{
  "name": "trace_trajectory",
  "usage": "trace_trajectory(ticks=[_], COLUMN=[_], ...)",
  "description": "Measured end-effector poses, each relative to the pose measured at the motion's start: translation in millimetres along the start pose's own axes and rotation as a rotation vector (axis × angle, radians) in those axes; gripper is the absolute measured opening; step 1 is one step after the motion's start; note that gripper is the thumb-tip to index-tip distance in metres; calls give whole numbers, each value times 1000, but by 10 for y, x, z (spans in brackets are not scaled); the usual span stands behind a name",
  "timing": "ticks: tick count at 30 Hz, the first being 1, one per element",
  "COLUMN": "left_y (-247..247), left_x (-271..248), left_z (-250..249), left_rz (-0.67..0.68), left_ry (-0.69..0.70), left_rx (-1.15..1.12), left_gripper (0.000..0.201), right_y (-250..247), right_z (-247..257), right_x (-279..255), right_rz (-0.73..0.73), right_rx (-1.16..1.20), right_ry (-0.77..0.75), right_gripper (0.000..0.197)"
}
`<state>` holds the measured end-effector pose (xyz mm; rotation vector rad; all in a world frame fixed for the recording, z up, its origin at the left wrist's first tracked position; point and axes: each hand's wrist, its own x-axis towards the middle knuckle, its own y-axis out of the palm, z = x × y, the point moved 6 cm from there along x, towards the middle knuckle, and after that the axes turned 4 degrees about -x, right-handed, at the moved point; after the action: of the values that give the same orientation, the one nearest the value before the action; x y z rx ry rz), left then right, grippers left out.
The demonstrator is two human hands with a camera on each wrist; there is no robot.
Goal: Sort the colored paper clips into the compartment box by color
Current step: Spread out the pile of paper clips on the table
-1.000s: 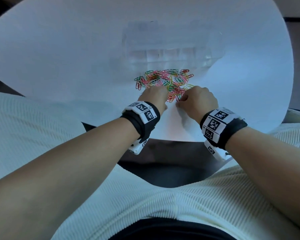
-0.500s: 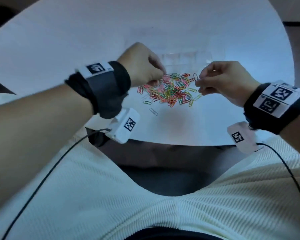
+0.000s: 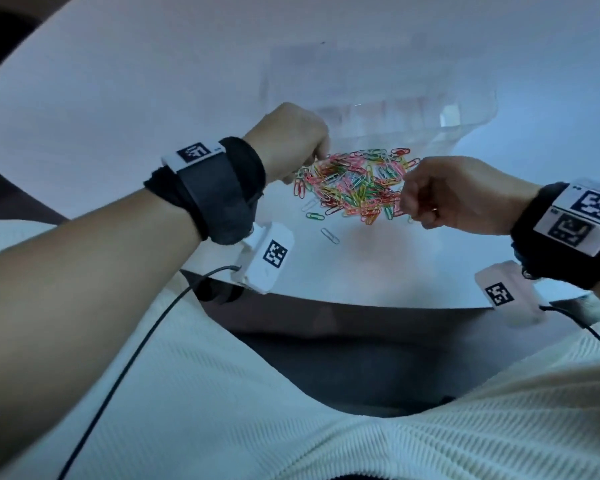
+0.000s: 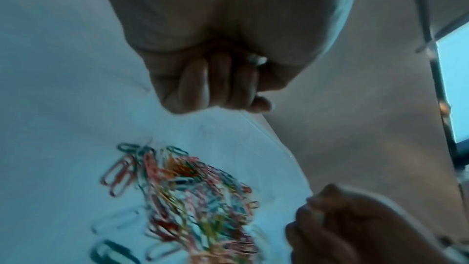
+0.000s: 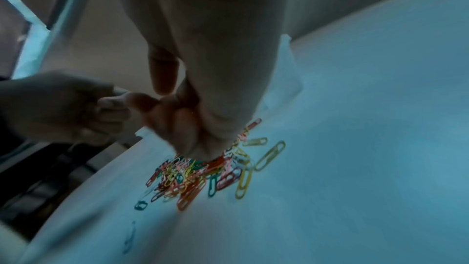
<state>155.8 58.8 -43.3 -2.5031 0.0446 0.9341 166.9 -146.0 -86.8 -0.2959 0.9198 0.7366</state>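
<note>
A heap of colored paper clips [image 3: 354, 185] lies on the white table [image 3: 118, 98], with the clear compartment box [image 3: 378, 112] just behind it. My left hand [image 3: 317, 155] hovers over the heap's far-left edge with its fingers curled into the palm. In the left wrist view a small pale shiny piece [image 4: 257, 60], seemingly a clip, is tucked under those fingers [image 4: 198, 85]. My right hand [image 3: 407, 199] is curled at the heap's right edge. The right wrist view shows its thumb [image 5: 163, 71] over bent fingers; whether they hold a clip is hidden.
A few stray clips lie near the heap: a green one [image 3: 315, 215] and a pale one [image 3: 329, 235] toward me. The table's near edge [image 3: 361, 303] runs just above my lap. Cables hang from both wrist cameras.
Both hands rose from the heap's near edge and parted to its sides. Over the last half second the right hand sank to the heap's right edge, and the left stayed at the far left.
</note>
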Motion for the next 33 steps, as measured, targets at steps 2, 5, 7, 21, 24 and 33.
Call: trace_trajectory(ticks=[2,5,7,21,24,33], left_y=[-87,-115,-121,17,38,78], left_x=[58,107,135,226,260,331], left_z=[36,196,262,567,562,650], left_rz=[-101,-125,-145,-129,-136,-108], left_ry=[48,17,7,-41,-19,-77], left_rx=[202,444,511,657,659,605], left_gripper=[24,23,18,24,14,15], right_y=[-76,-148,-170,-31,-6,-16], right_z=[83,200,172,8,-19,-46], right_x=[-2,-20,-27,39,60,115], right_rz=[-148,-378,-431,-488,-497,-449], right_rx=[-421,-983,-1118,-1341,-1365,-1337], right_ry=[-80,-213,-226,-297,-298,-229], right_gripper=[36,18,10,13,14,10])
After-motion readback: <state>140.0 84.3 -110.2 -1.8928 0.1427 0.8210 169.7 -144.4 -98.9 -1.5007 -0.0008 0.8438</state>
